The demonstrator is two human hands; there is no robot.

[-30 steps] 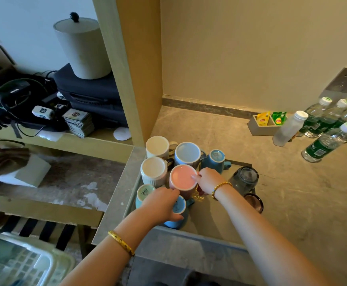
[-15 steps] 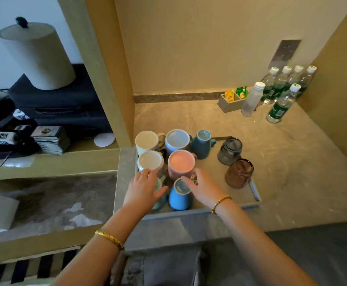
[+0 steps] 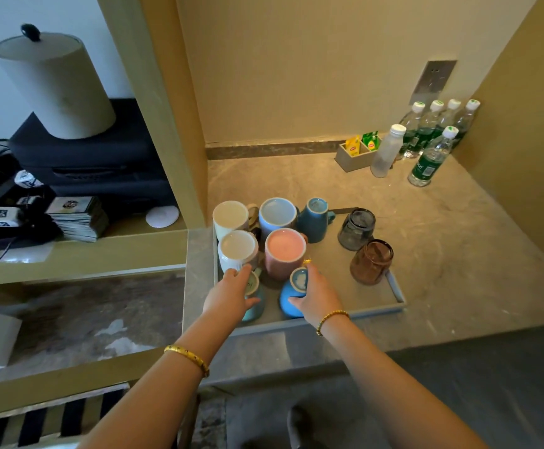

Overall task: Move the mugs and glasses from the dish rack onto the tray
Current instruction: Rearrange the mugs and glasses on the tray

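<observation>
A grey tray [image 3: 345, 314] lies on the stone counter with several upturned mugs and two glasses on it. My left hand [image 3: 230, 296] grips a teal mug [image 3: 255, 294] at the tray's front left. My right hand [image 3: 316, 294] grips a blue mug [image 3: 291, 291] just to its right. Behind them stand a pink mug [image 3: 285, 252], a white mug [image 3: 237, 251], a cream mug [image 3: 231, 217], a pale blue mug [image 3: 277, 215] and a dark blue mug [image 3: 314, 218]. A grey glass [image 3: 356, 228] and a brown glass [image 3: 371, 261] stand on the right side. No dish rack shows.
Several water bottles [image 3: 429, 157] and a tea-bag holder [image 3: 356, 153] stand at the counter's back right. A wooden partition [image 3: 167, 124] rises just left of the tray. Beyond it a shelf carries a lamp [image 3: 53, 85], a dark case and a card stack [image 3: 78, 217].
The view has swung right and up, so the dish rack at lower left has gone out of view. My right hand came off the pink mug onto the blue one; my left hand shifted to the teal mug.
</observation>
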